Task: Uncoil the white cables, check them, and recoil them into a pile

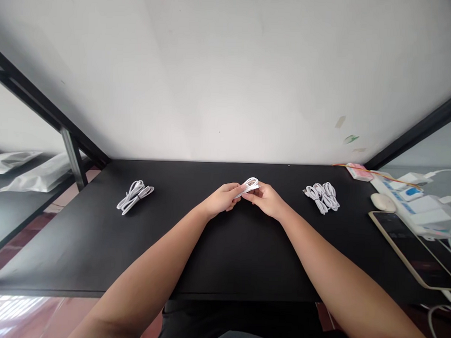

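Both my hands meet above the middle of the black table [222,248]. My left hand [221,199] and my right hand [268,199] are closed on a small white coiled cable [250,184], pinching it from either side. A bundle of white coiled cables [135,196] lies on the table to the left, apart from my hands. A second heap of white coiled cables [322,196] lies to the right.
A phone [411,248] lies screen-up at the right edge, beside a white power strip [412,205] with plugs, a white mouse [382,201] and a pink packet [356,171]. A white wall stands behind. Silver bags [36,174] lie on the neighbouring table at left.
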The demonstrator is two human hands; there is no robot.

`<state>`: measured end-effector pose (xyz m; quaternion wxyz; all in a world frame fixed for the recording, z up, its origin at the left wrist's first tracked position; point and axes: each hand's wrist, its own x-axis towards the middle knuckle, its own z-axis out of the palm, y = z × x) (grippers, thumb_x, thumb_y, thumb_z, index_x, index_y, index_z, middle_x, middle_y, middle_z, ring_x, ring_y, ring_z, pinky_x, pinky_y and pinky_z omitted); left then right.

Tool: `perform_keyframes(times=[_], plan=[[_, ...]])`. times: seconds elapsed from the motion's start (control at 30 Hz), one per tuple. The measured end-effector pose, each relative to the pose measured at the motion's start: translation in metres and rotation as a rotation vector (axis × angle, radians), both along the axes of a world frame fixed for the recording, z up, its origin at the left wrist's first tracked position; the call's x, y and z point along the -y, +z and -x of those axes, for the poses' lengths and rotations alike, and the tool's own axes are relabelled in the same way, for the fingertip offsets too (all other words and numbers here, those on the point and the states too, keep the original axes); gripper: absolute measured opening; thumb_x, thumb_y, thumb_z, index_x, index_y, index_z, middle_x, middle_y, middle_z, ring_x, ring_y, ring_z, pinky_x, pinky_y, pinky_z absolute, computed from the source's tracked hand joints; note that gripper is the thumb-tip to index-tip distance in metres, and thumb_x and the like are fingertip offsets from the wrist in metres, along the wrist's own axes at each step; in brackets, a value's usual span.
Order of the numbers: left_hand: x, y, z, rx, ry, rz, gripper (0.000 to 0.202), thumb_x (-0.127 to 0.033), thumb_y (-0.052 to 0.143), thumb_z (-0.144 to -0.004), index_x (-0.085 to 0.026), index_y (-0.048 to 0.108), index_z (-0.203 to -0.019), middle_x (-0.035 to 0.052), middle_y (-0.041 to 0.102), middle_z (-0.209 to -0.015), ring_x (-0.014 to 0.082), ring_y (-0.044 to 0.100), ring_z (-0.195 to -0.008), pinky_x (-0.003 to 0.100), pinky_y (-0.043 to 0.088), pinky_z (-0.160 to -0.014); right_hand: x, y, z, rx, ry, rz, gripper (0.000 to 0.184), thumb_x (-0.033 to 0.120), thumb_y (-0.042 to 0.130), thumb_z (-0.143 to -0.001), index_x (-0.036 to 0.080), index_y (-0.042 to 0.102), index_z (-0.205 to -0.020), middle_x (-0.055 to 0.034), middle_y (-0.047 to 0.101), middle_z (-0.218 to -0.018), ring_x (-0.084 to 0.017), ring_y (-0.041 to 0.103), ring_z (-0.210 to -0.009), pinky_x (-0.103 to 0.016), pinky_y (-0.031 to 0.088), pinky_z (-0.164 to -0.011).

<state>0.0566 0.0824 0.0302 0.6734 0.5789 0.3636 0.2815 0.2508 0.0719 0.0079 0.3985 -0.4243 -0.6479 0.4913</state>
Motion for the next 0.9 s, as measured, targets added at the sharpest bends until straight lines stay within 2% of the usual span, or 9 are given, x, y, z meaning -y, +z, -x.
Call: perform_keyframes(times=[0.13, 0.3, 0.43, 0.57, 0.7, 0.8, 0.9], plan=[[-0.001, -0.003, 0.004, -0.046, -0.028, -0.052, 0.042, -0.059, 0.062, -0.09, -0.018, 0.051, -0.082, -0.0054, 0.039, -0.065, 0.0056, 0.034, -0.049, 0.021, 0.029, -0.044, 0.001, 0.002, -0.002, 0.011, -0.011, -0.003, 0.033, 0.049, 0.073, -0.084, 0.022, 0.065, -0.101, -0.0014, 0.064, -0.086, -0.018, 0.058, -0.076, -0.032, 0.048, -0.069], [-0.005, -0.009, 0.008, -0.087, -0.051, -0.145, 0.039, -0.054, 0.067, -0.088, -0.017, 0.055, -0.091, -0.0035, 0.051, -0.068, 0.0067, 0.046, -0.051, 0.022, 0.038, -0.051, 0.002, 0.002, -0.003, 0.035, -0.018, -0.032, 0.031, 0.044, 0.07, -0.087, 0.023, 0.065, -0.11, -0.0045, 0.068, -0.097, -0.021, 0.064, -0.085, -0.036, 0.051, -0.079], [-0.002, -0.011, 0.005, -0.11, 0.019, -0.205, 0.042, -0.058, 0.064, -0.088, -0.017, 0.056, -0.093, 0.0, 0.058, -0.077, 0.0091, 0.052, -0.056, 0.025, 0.044, -0.055, 0.005, 0.007, -0.002, 0.118, -0.078, -0.11, 0.026, 0.04, 0.067, -0.089, 0.025, 0.066, -0.111, -0.0055, 0.07, -0.1, -0.022, 0.065, -0.085, -0.037, 0.051, -0.076], [0.006, -0.008, -0.002, -0.3, 0.153, -0.442, 0.047, -0.062, 0.07, -0.081, -0.02, 0.055, -0.096, -0.0012, 0.059, -0.08, 0.0122, 0.053, -0.067, 0.025, 0.041, -0.06, 0.011, 0.015, 0.002, 0.201, -0.136, -0.274, 0.02, 0.028, 0.066, -0.088, 0.024, 0.067, -0.107, -0.0063, 0.069, -0.104, -0.022, 0.064, -0.087, -0.035, 0.049, -0.076], [0.011, -0.003, -0.005, -0.476, 0.171, -0.602, 0.042, -0.064, 0.055, -0.091, -0.022, 0.051, -0.092, -0.0025, 0.059, -0.076, 0.0138, 0.051, -0.066, 0.027, 0.036, -0.061, 0.014, 0.018, 0.006, 0.262, -0.159, -0.352, 0.013, 0.021, 0.061, -0.088, 0.022, 0.066, -0.1, -0.0058, 0.066, -0.098, -0.02, 0.062, -0.082, -0.033, 0.048, -0.073], [0.011, -0.002, -0.005, -0.548, 0.168, -0.655, 0.044, -0.063, 0.045, -0.096, -0.022, 0.045, -0.082, -0.0032, 0.053, -0.069, 0.0137, 0.048, -0.061, 0.028, 0.032, -0.058, 0.014, 0.018, 0.008, 0.276, -0.172, -0.323, 0.005, 0.024, 0.06, -0.089, 0.021, 0.063, -0.092, -0.0036, 0.063, -0.087, -0.017, 0.058, -0.072, -0.031, 0.046, -0.067], [0.01, -0.001, -0.006, -0.554, 0.173, -0.666, 0.047, -0.062, 0.039, -0.099, -0.021, 0.041, -0.076, -0.0034, 0.05, -0.065, 0.0133, 0.046, -0.059, 0.028, 0.031, -0.058, 0.014, 0.016, 0.009, 0.225, -0.163, -0.263, 0.008, 0.028, 0.06, -0.091, 0.021, 0.063, -0.093, -0.0028, 0.064, -0.086, -0.016, 0.057, -0.071, -0.031, 0.047, -0.066]])
